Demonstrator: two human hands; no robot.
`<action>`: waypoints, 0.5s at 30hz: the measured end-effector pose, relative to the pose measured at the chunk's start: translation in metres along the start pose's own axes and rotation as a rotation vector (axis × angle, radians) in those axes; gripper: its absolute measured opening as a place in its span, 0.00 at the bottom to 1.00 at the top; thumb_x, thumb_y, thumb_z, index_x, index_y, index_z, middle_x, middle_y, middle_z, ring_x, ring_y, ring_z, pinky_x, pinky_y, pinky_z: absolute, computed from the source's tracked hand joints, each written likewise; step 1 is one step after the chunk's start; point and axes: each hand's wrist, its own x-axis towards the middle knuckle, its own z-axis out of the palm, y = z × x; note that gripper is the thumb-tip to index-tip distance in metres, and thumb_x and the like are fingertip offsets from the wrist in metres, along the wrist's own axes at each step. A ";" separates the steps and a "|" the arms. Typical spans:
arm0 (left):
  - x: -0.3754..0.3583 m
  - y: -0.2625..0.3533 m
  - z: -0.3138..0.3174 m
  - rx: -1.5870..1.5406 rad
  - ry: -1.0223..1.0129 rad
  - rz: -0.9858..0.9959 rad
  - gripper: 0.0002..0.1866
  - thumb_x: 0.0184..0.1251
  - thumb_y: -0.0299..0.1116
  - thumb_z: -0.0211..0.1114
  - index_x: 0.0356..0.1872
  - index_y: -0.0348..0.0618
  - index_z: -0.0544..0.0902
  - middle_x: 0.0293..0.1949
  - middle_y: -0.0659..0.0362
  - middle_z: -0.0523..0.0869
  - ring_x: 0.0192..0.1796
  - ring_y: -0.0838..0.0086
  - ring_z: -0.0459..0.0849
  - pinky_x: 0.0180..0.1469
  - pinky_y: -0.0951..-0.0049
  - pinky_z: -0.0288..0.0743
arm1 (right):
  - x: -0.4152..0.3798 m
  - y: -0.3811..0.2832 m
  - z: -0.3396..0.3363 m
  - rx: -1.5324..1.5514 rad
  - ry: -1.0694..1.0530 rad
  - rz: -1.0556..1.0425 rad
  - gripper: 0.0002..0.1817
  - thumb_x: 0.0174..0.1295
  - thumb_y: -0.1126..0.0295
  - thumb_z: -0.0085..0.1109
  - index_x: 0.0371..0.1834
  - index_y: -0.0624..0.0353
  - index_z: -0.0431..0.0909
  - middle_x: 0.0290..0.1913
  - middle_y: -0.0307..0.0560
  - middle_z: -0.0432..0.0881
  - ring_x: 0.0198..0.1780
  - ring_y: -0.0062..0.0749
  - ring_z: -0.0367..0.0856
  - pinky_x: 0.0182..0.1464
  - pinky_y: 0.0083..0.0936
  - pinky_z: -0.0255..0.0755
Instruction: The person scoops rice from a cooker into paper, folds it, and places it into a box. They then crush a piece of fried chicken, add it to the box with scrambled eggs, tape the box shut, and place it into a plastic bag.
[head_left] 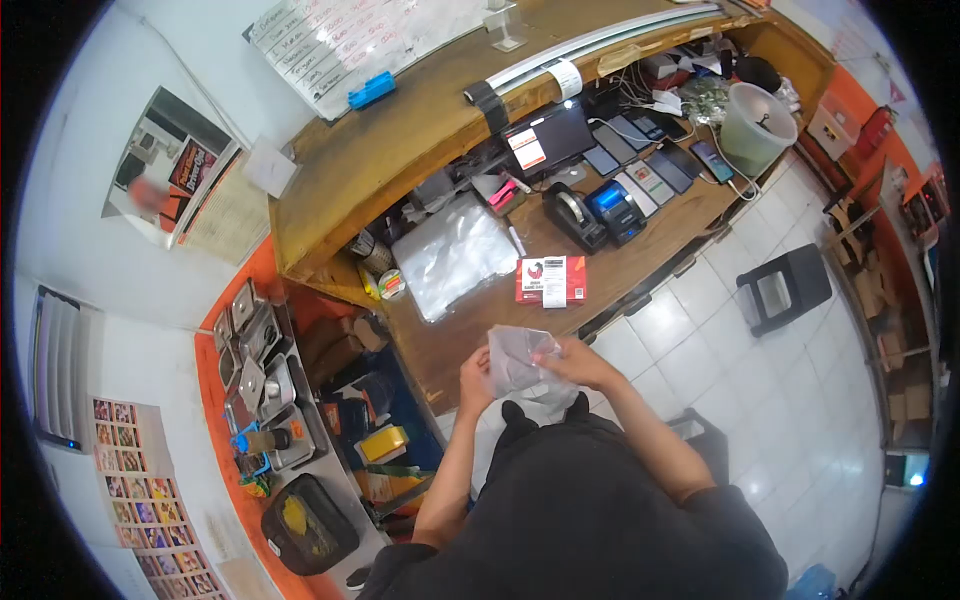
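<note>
A thin translucent plastic bag is held between my two hands at the front edge of the wooden desk. My left hand grips its left side, fingers closed on it. My right hand pinches the bag's right side. Just beyond the bag, a red and white box lies on the desk with a white paper slip on it. Left of the box lies a stack of clear plastic bags.
Card readers, several phones and a monitor stand farther back on the desk. A pale green bin is at the right end. A black stool stands on the tiled floor. Metal trays are at left.
</note>
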 end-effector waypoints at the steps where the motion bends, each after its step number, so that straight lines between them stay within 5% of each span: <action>1: 0.002 -0.003 -0.001 -0.195 0.016 -0.102 0.20 0.68 0.21 0.64 0.61 0.33 0.78 0.47 0.54 0.88 0.49 0.75 0.87 0.52 0.74 0.81 | -0.002 -0.001 -0.009 -0.004 0.008 -0.004 0.15 0.71 0.61 0.60 0.47 0.64 0.84 0.36 0.39 0.84 0.37 0.20 0.77 0.41 0.24 0.73; 3: -0.002 0.008 0.004 -0.221 0.021 -0.101 0.21 0.71 0.27 0.65 0.63 0.35 0.77 0.50 0.54 0.88 0.54 0.71 0.85 0.59 0.70 0.78 | -0.013 -0.031 -0.024 0.001 0.097 0.183 0.15 0.71 0.62 0.60 0.47 0.64 0.84 0.34 0.37 0.84 0.35 0.18 0.77 0.39 0.22 0.73; 5: -0.013 0.019 0.012 -0.552 -0.212 -0.237 0.30 0.72 0.33 0.66 0.72 0.36 0.69 0.61 0.52 0.81 0.65 0.67 0.78 0.67 0.65 0.71 | -0.012 -0.020 -0.026 -0.033 0.165 0.113 0.15 0.72 0.62 0.59 0.46 0.64 0.85 0.33 0.36 0.84 0.33 0.17 0.77 0.35 0.22 0.72; 7: -0.022 0.043 0.034 -0.389 -0.384 -0.040 0.46 0.66 0.30 0.71 0.79 0.37 0.52 0.73 0.49 0.65 0.74 0.63 0.67 0.72 0.61 0.66 | -0.013 -0.017 -0.021 0.029 0.210 -0.036 0.15 0.70 0.62 0.58 0.40 0.66 0.83 0.27 0.45 0.84 0.28 0.30 0.80 0.35 0.33 0.73; 8: -0.030 0.055 0.053 -0.273 -0.275 -0.031 0.45 0.65 0.27 0.71 0.79 0.37 0.52 0.72 0.48 0.68 0.72 0.63 0.70 0.71 0.62 0.67 | -0.017 -0.022 -0.020 0.030 0.226 -0.033 0.15 0.70 0.62 0.58 0.40 0.66 0.83 0.27 0.45 0.84 0.28 0.30 0.80 0.35 0.33 0.73; 10: -0.030 0.045 0.074 -0.155 -0.203 -0.013 0.45 0.64 0.24 0.71 0.78 0.37 0.53 0.70 0.47 0.70 0.71 0.63 0.72 0.70 0.62 0.69 | -0.027 -0.040 -0.022 -0.302 0.241 -0.162 0.16 0.71 0.62 0.55 0.38 0.67 0.81 0.29 0.59 0.85 0.32 0.51 0.84 0.39 0.43 0.74; 12: -0.020 -0.001 0.081 -0.315 0.060 -0.049 0.38 0.63 0.18 0.69 0.75 0.33 0.62 0.64 0.46 0.77 0.65 0.65 0.78 0.67 0.65 0.72 | -0.038 -0.059 -0.028 -0.335 0.233 -0.136 0.16 0.72 0.61 0.55 0.39 0.66 0.82 0.29 0.59 0.84 0.32 0.48 0.84 0.39 0.41 0.74; 15: -0.006 -0.006 0.052 -0.262 -0.081 -0.040 0.29 0.63 0.14 0.63 0.68 0.29 0.72 0.59 0.47 0.82 0.61 0.68 0.82 0.64 0.68 0.75 | -0.046 -0.058 -0.040 -0.405 0.237 -0.144 0.18 0.72 0.60 0.54 0.39 0.67 0.82 0.32 0.63 0.83 0.33 0.53 0.83 0.41 0.42 0.74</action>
